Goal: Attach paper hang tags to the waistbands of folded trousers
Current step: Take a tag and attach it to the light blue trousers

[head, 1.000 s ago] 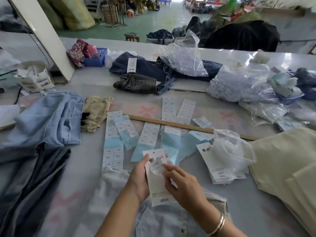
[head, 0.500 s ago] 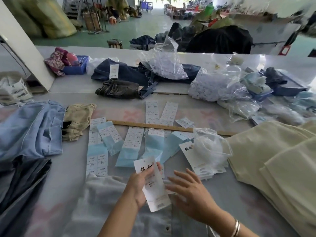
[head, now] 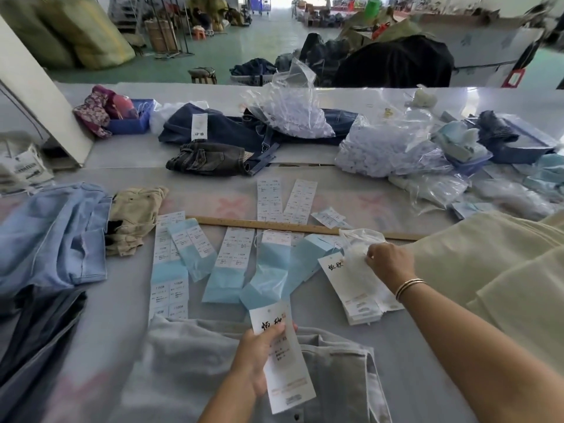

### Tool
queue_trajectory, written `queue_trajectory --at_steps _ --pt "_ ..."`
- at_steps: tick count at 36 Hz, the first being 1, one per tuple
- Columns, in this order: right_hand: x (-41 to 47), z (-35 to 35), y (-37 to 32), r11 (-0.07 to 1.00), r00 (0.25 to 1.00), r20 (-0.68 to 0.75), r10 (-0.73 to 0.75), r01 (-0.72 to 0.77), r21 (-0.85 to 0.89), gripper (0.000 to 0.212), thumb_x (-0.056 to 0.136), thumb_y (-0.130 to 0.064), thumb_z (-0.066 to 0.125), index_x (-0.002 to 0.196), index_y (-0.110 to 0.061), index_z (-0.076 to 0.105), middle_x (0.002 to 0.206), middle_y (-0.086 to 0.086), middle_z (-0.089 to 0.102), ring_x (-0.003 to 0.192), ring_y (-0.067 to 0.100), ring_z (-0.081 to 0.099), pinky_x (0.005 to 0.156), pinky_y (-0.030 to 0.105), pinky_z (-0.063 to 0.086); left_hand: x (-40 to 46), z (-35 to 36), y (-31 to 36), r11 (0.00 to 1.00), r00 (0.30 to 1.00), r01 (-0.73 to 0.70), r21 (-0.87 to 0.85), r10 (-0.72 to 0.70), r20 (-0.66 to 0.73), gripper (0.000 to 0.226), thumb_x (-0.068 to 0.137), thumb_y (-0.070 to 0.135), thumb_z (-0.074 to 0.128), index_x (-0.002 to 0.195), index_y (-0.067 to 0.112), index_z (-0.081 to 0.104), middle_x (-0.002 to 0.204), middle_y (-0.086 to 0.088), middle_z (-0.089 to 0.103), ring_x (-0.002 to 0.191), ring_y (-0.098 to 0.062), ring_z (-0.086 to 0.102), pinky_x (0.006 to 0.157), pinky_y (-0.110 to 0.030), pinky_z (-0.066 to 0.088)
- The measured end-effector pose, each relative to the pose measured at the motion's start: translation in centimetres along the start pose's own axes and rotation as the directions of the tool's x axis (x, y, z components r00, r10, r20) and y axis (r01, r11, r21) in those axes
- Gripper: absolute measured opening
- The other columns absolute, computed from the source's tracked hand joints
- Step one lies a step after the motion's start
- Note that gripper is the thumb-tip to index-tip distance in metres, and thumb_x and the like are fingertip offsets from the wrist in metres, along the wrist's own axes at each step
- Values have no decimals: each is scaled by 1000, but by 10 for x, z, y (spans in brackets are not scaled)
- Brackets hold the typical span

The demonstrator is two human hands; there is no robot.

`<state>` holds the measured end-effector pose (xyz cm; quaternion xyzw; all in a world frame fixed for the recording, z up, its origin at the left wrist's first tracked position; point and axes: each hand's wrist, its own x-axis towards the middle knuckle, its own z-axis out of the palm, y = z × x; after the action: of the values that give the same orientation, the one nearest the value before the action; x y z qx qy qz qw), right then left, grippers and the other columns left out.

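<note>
A white paper hang tag (head: pixel 285 364) with black characters is gripped by my left hand (head: pixel 256 358) above pale grey folded trousers (head: pixel 189 367) at the table's near edge. My right hand (head: pixel 387 264) reaches out to the right and pinches at a small clear plastic bag (head: pixel 357 248) lying on a stack of white hang tags (head: pixel 357 288). A gold bangle sits on that wrist.
Strips of sticker labels on blue backing (head: pixel 225 264) and a wooden ruler (head: pixel 274 225) lie mid-table. Light blue trousers (head: pixel 52 236) and a khaki garment (head: pixel 134 218) lie left, cream trousers (head: pixel 503 276) right, dark jeans (head: pixel 213 138) and plastic bags (head: pixel 387 148) behind.
My right hand left the tag and moved right to the plastic bag on the tag stack. My left hand kept the tag and lowered it over the grey trousers.
</note>
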<state>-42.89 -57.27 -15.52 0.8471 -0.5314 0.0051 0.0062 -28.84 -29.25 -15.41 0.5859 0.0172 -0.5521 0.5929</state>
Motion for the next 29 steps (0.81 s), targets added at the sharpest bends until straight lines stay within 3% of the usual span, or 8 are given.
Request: queue_trajectory --at_steps 10,14,16,20,22,24,26,29 --pt "3 -22 16 915 978 -190 90 -6 403 20 90 -24 58 89 -10 72 92 16 68 84 35 61 65 33 42 13 -18 -4 998 998 51 -19 -52 -32 21 90 7 61 106 -5 66 82 -19 70 62 -29 62 61 -37 52" --pt "2 -24 11 987 996 19 -91 88 131 24 93 -36 53 103 -23 71 107 5 67 96 27 64 76 33 49 16 10 -2 997 1000 31 66 -31 -3 19 94 18 59 99 2 68 77 -15 70 57 -26 63 55 -35 53" --pt "-1 -19 9 991 990 43 -134 133 11 25 93 -37 52 104 -25 70 111 1 65 98 25 64 77 31 48 20 29 0 966 998 -68 249 64 24 21 95 24 58 99 6 67 88 -17 71 68 -27 64 66 -39 52" --pt "-1 -11 5 996 996 -27 -84 84 18 24 92 -27 49 90 -17 70 99 4 68 88 28 65 70 31 48 27 61 9 777 964 -260 573 170 206 20 99 30 52 89 18 64 92 -6 70 80 -21 63 72 -33 50" --pt "2 -13 4 985 999 -48 -25 32 168 21 89 -25 53 87 -14 70 93 8 68 85 31 64 67 32 46 33 74 14 666 932 -353 657 186 311 19 99 30 51 88 20 63 95 -7 68 85 -21 62 76 -32 49" --pt "8 -22 6 932 997 -64 38 -12 361 17 85 -22 58 82 -15 73 82 9 69 77 30 63 65 30 46 44 86 17 480 884 -465 744 218 413 22 99 29 51 105 13 65 114 -10 64 102 -24 60 85 -30 45" --pt "15 -33 9 815 995 -49 86 -42 578 16 82 -16 61 73 -16 74 66 5 66 62 21 58 57 24 43 54 97 23 279 840 -540 794 235 489 34 99 30 51 122 8 61 133 -5 52 117 -22 52 86 -20 34" --pt "22 -50 12 442 993 26 117 -76 894 28 81 -1 54 59 -14 65 56 -1 59 54 11 47 49 16 36 65 113 31 144 799 -593 792 229 556 41 99 29 50 129 2 55 148 0 36 124 -22 49 96 -23 34"
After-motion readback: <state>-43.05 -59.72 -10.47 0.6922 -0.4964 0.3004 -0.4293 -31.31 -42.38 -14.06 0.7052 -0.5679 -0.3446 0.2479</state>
